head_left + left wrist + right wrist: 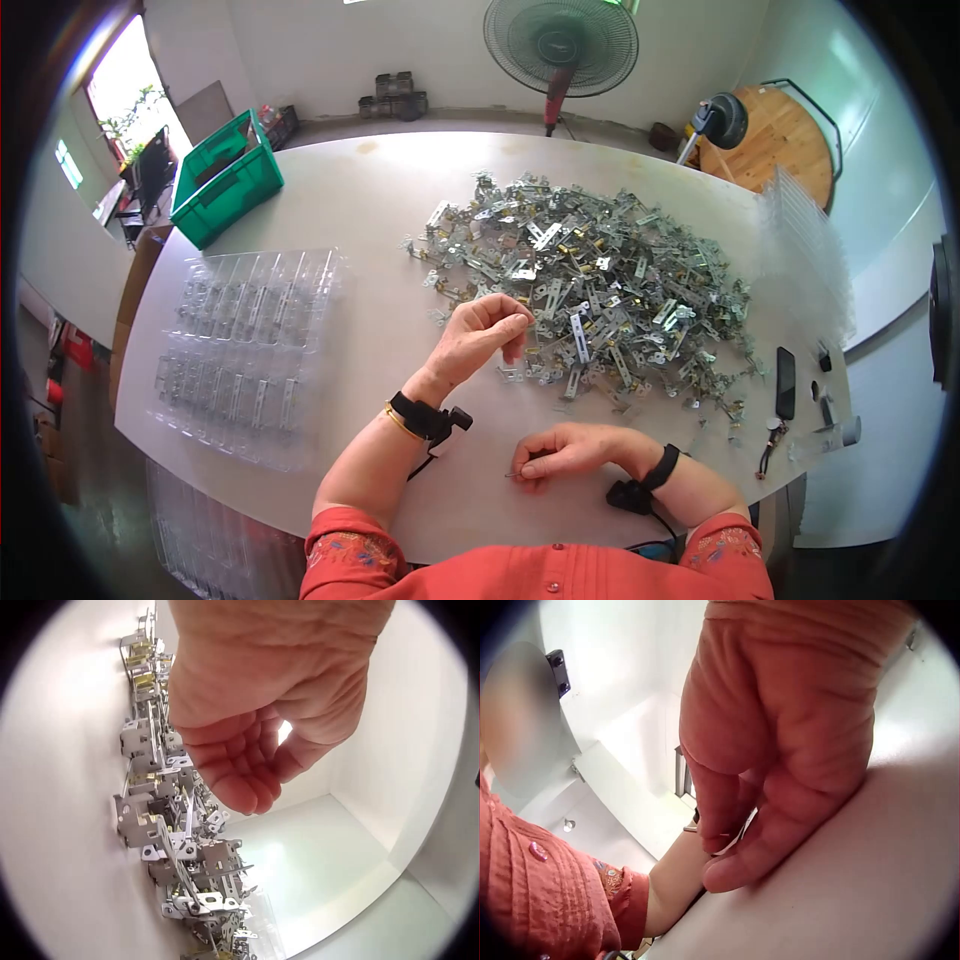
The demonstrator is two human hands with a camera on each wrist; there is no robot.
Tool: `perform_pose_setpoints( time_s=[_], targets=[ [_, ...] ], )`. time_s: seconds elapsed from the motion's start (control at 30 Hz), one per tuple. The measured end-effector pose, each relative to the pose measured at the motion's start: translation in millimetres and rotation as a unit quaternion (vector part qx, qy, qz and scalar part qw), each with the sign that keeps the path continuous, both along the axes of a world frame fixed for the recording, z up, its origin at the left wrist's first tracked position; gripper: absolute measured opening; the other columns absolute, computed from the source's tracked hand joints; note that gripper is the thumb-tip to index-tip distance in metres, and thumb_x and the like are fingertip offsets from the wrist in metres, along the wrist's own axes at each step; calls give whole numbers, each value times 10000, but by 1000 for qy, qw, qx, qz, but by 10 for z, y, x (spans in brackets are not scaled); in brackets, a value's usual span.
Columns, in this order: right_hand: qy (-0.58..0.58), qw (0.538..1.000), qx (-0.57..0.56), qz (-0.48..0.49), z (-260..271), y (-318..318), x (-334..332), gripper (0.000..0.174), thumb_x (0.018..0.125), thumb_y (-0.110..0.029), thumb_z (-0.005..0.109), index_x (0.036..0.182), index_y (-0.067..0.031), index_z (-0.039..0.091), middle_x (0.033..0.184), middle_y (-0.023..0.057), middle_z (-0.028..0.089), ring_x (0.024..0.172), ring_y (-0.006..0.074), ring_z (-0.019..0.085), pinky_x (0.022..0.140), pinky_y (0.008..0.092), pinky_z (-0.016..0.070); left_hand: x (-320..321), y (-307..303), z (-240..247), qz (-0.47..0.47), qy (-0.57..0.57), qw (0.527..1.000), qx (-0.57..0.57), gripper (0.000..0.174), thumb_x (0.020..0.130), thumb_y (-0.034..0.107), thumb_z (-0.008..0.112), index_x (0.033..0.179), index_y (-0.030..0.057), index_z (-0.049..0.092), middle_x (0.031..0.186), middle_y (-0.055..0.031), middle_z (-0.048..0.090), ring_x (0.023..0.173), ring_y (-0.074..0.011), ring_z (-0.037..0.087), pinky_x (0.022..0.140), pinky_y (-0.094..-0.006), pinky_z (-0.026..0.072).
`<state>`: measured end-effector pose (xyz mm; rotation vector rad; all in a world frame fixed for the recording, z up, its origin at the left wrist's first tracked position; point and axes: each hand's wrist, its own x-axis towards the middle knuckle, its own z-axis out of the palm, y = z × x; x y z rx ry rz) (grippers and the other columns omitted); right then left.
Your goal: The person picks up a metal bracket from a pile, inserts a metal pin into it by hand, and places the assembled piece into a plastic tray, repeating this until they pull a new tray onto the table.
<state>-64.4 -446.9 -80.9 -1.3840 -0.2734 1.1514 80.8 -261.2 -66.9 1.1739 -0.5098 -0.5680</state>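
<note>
My left hand (pixel 480 335) is raised at the near left edge of a heap of small metal brackets (pixel 600 285). Its fingers are curled toward the thumb, and in the left wrist view nothing shows between the fingertips of this hand (pixel 262 742). Low over the table near my body, my right hand (pixel 570 452) pinches a thin metal piece (pixel 512 474) between thumb and fingers. Most of that piece is hidden by the fingers; a shiny bit of it shows beneath the right hand (pixel 780 765) in the right wrist view.
Clear plastic trays (pixel 245 345) with brackets in their slots lie at the left. A green crate (pixel 228 185) stands at the far left edge. Stacked clear trays (pixel 808 260), a black phone (pixel 786 383) and small items lie at the right. Behind the table stands a fan (pixel 560 45).
</note>
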Motion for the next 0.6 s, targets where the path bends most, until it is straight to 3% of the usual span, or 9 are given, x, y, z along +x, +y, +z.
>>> perform_pose_setpoints(
  time_s=[0.1,0.2,0.47,0.57,0.6],
  targets=[
    [53,997,56,1,-33,-43,29,234,1020,-220,599,1108,-5,631,1086,83,668,980,139,661,874,298,544,-28,12,21,-16,17,1000,-12,158,993,157,622,1022,5,654,744,-27,628,604,-90,586,510,-243,480],
    [175,960,209,-70,-139,-108,37,163,1025,-145,567,1124,-24,617,1188,136,650,1085,230,665,968,399,528,32,58,-32,33,49,997,-51,139,995,145,610,1012,11,644,669,-17,583,498,-75,509,396,-211,395],
    [187,951,204,-138,-89,-84,-1,153,1024,-134,557,1123,-30,611,1195,146,656,1098,253,665,977,430,518,25,95,-128,24,68,997,-40,129,992,154,614,1011,31,647,592,0,548,408,-59,420,370,-190,301],
    [184,946,209,-164,-40,-61,-23,147,1023,-136,559,1115,-34,610,1190,146,657,1094,253,668,967,432,523,41,120,-131,11,65,997,-46,129,993,155,612,1008,31,647,597,-2,551,411,-58,423,371,-190,310],
    [185,946,207,-168,-45,-62,-25,144,1024,-145,560,1111,-40,608,1187,146,656,1088,253,671,957,435,529,79,142,-186,-7,79,995,-56,126,995,138,605,1023,24,649,643,-28,589,479,-76,503,390,-201,364]
  ],
)
